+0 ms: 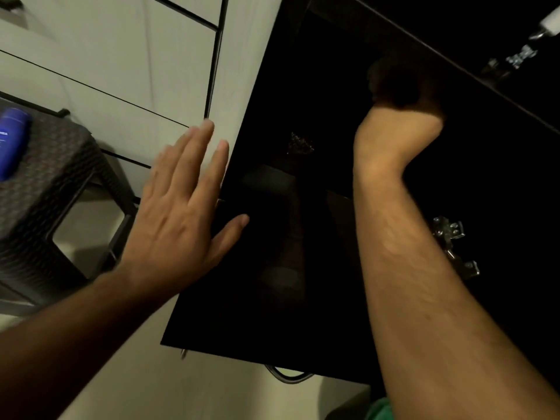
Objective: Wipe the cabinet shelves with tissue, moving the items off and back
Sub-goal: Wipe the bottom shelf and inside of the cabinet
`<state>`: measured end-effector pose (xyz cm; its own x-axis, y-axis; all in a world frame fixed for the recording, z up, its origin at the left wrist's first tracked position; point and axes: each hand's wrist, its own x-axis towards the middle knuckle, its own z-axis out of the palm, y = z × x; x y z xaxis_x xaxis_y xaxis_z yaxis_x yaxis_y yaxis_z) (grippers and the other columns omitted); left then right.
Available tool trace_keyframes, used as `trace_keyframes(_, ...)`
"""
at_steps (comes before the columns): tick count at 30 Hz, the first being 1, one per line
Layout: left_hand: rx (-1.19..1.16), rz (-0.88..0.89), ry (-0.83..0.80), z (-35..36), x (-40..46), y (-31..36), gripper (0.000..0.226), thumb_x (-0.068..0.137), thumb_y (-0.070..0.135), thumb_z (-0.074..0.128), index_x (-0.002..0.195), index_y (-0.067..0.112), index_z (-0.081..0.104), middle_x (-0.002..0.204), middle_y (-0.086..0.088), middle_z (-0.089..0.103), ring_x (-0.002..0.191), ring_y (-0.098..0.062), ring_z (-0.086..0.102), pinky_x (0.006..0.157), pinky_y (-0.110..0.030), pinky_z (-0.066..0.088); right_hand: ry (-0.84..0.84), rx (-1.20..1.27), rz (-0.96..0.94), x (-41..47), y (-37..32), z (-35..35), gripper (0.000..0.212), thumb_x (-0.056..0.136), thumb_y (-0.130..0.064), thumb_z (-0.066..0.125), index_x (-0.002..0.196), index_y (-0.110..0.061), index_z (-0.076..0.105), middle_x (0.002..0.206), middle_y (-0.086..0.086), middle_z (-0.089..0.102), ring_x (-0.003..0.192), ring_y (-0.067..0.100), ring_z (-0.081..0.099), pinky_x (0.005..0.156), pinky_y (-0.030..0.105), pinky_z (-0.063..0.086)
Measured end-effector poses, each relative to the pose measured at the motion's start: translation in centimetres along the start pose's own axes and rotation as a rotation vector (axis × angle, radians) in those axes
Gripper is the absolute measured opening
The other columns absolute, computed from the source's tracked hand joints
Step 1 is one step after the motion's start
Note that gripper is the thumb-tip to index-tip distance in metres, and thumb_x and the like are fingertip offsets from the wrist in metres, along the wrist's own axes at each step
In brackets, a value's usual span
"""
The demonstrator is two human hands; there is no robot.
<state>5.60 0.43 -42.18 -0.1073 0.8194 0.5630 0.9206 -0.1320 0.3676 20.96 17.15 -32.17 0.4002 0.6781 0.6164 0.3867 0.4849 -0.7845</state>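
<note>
Black and glossy, the cabinet door stands swung open, and we brace it with our left hand, fingers straight and spread flat against its edge, likely so it stays out of the way while we reach inside. Our right hand is up in the dark cabinet, bent at the wrist against a shelf; its fingers are lost in shadow, so we cannot tell whether it clutches tissue. No tissue shows anywhere. A blue bottle lies on the woven stool to the left, probably one of the items we set aside to free the shelf
</note>
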Motion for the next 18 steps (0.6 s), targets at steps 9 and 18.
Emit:
trace_keyframes(9, 0.115, 0.073, -0.110, 1.8, 1.4, -1.4, 0.088, 0.090, 0.044, 0.047, 0.154, 0.004, 0.002, 0.161, -0.021, -0.002, 0.150, -0.034, -0.004, 0.121, -0.051, 0.006, -0.321, -0.537, -0.018, -4.3, 4.1, -0.5, 0.014, 0.081, -0.031, 0.074, 0.090, -0.021, 0.074, 0.080, -0.003, 0.071, 0.076, 0.014, 0.065, 0.065, 0.023, 0.045)
trace_keyframes(18, 0.080, 0.074, -0.124, 2.9, 0.5, -1.8, 0.089, 0.089, 0.046, 0.046, 0.153, 0.003, 0.002, 0.161, -0.023, -0.002, 0.150, -0.034, -0.004, 0.121, -0.051, 0.009, -0.439, -0.610, 0.269, -5.6, 5.9, -0.5, 0.004, 0.083, -0.025, 0.072, 0.083, -0.022, 0.070, 0.076, -0.012, 0.065, 0.076, 0.011, 0.065, 0.058, 0.023, 0.048)
